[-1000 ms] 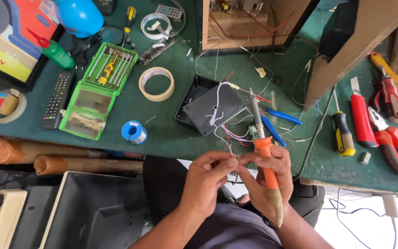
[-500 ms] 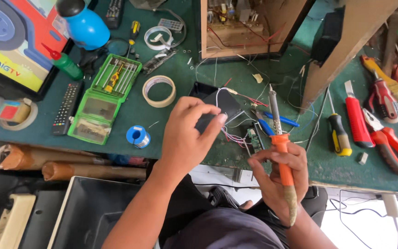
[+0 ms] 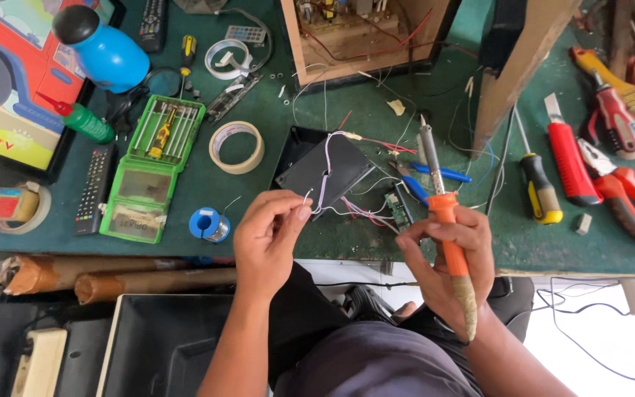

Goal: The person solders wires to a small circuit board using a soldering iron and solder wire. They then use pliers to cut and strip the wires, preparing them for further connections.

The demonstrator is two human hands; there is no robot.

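Nearest, the right hand [image 3: 446, 254] gripped an orange-handled soldering iron [image 3: 444, 220] upright, its grey tip pointing away over the green bench. The left hand [image 3: 270, 235] pinched a thin white wire [image 3: 323, 176] between fingertips. Beyond, that wire looped across a black plastic box [image 3: 323, 170] lying flat on the bench.

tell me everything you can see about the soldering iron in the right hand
The soldering iron has an orange handle, worn and brownish at its lower end, and a grey metal shaft ending in a pointed tip. The right hand grips the handle mid-length, holding it nearly upright in the picture, tip pointing away over the green bench. The tip hangs free near loose wires, touching nothing that shows. Its cord is not visible.
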